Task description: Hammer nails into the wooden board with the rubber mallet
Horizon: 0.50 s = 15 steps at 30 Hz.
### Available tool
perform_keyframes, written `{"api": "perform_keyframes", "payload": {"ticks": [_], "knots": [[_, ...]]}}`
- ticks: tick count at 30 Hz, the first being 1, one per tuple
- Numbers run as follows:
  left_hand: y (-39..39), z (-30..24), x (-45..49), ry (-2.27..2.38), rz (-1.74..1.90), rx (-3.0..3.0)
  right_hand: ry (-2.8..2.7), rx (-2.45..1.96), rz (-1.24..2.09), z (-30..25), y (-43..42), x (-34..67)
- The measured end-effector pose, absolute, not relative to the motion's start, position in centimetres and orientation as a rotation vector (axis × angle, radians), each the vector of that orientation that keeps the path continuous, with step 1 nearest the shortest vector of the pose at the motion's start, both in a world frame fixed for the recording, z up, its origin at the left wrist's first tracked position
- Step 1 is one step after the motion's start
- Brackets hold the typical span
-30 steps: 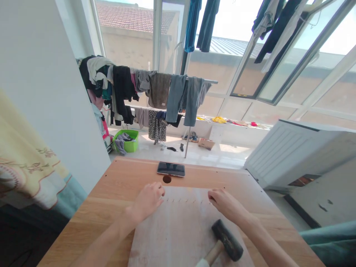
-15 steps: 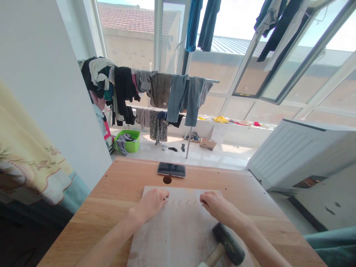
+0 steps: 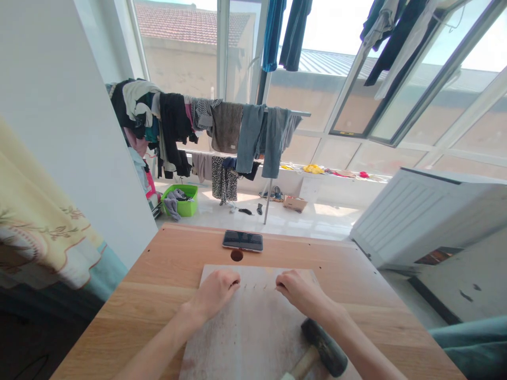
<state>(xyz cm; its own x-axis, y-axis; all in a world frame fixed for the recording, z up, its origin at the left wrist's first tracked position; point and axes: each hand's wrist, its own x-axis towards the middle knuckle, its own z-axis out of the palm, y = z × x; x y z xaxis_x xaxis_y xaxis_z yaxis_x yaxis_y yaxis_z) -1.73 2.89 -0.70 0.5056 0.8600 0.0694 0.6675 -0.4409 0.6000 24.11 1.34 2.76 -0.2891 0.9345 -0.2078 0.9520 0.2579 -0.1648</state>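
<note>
A pale board [image 3: 245, 330] lies on the wooden table, with a short row of thin nails [image 3: 255, 286] standing up near its far edge. Left of this row, my left hand [image 3: 219, 290] is closed, and what its fingers hold is too small to make out. My right hand [image 3: 301, 289] is closed at the right end of the row, its fingertips pinching at a nail [image 3: 276, 288] that they mostly cover. A hammer with a black head [image 3: 325, 347] rests on the board below my right forearm, its handle running out of view at the bottom.
A phone [image 3: 243, 240] lies by a round hole [image 3: 236, 255] near the far edge of the wooden table [image 3: 138, 306]. Beyond stand a loaded clothes rack [image 3: 295, 113] and a green basket [image 3: 189, 203]. A white cabinet [image 3: 415, 211] is at the right, a curtain [image 3: 51, 211] at the left.
My right hand has moved left to the rightmost nail, which showed uncovered before. My left hand stays closed in nearly the same place. The whole view has shifted slightly.
</note>
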Motion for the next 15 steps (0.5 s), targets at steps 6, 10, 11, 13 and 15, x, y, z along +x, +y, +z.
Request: {"api": "perform_keyframes", "payload": {"ticks": [6, 10, 11, 13, 15], "knots": [[2.9, 0.7, -1.4, 1.261, 0.586, 2.156, 2.530, 1.796, -0.368, 2.5, 1.5, 23.6], [2.9, 0.7, -0.4, 1.226, 0.364, 2.243, 2.568, 1.771, -0.361, 3.3, 1.2, 22.4], [2.9, 0.5, -0.1, 1.241, 0.339, 2.250, 2.570, 1.765, -0.364, 3.4, 1.2, 22.0], [3.0, 0.1, 0.4, 1.263, 0.323, 2.250, 2.568, 1.755, -0.370, 3.3, 1.2, 21.4], [3.1, -0.3, 0.8, 1.278, 0.326, 2.244, 2.565, 1.752, -0.375, 3.0, 1.2, 21.0]]}}
